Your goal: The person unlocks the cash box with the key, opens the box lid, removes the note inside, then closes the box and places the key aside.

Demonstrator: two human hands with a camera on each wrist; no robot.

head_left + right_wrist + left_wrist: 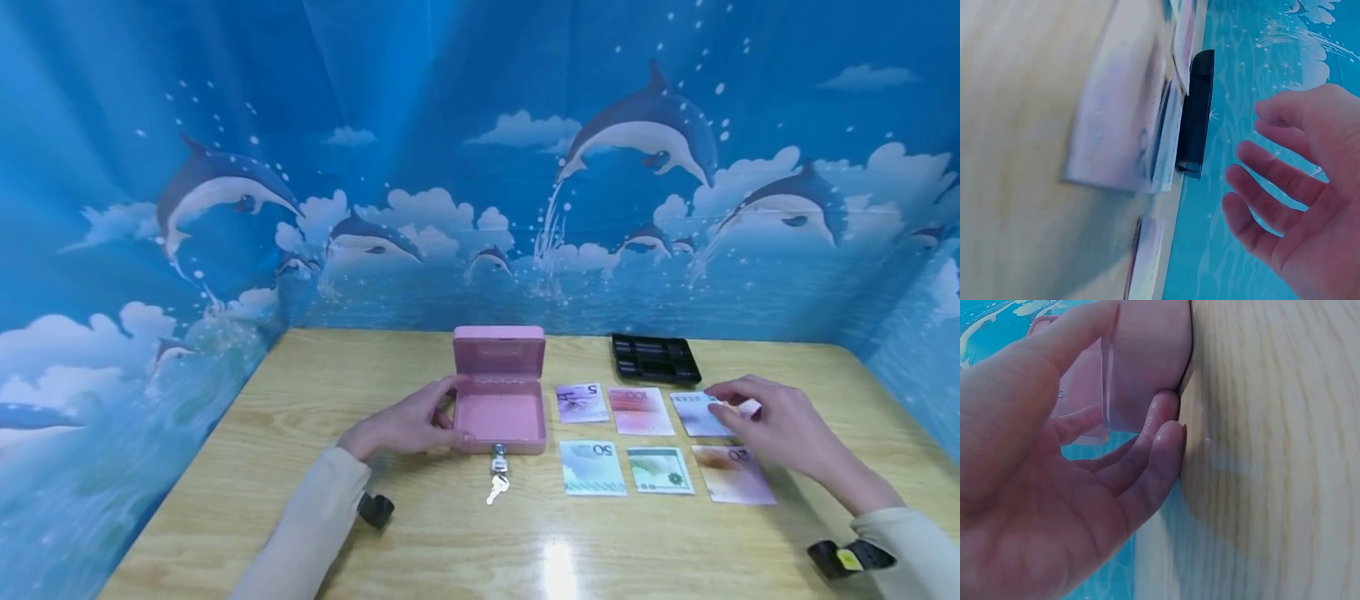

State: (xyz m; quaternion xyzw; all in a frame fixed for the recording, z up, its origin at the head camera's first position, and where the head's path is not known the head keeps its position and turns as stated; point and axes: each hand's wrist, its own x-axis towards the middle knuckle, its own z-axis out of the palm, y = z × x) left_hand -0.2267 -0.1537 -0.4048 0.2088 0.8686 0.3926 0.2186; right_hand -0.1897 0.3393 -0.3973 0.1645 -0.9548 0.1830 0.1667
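Observation:
A pink metal cash box [498, 417] stands on the table with its lid raised and its inside bare. My left hand [411, 419] holds its left side, thumb at the front corner and fingers along the side wall [1141, 369]. A key on a ring [498, 487] hangs from the front lock. My right hand [772, 421] hovers over the right end of the banknotes, fingers loosely bent with nothing between them in the right wrist view. Beneath it are a bluish note [697, 414] and an orange-purple note [731, 477]. A pale piece [748, 407] shows partly behind this hand.
More notes lie in two rows: a purple 5 [581, 404], a red one [641, 411], a 50 [592, 468] and a green one [660, 471]. A black compartment tray [656, 360] lies behind them. A dolphin-print curtain [450, 167] surrounds the wooden table.

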